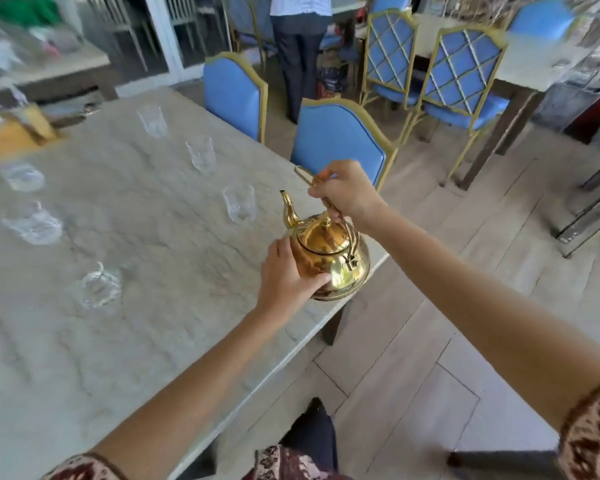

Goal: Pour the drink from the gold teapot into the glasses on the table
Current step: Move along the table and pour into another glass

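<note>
The gold teapot [329, 254] stands upright at the right edge of the marble table [146, 306], spout pointing away from me. My right hand [343, 194] grips the thin wire handle above the lid. My left hand [286, 275] is pressed around the pot's near-left side. Several clear glasses stand on the table: one [239, 203] just left of the spout, others farther back [201, 154] [152, 121], and more along the left [99, 287] [33, 223] [23, 174]. They look empty or hold something clear; blur hides which.
Blue chairs with gold frames [340, 136] [234, 93] stand against the table's right side. A wooden box [18, 128] sits at the far left of the table. A person [300, 46] stands beyond the chairs. More chairs and another table fill the right background.
</note>
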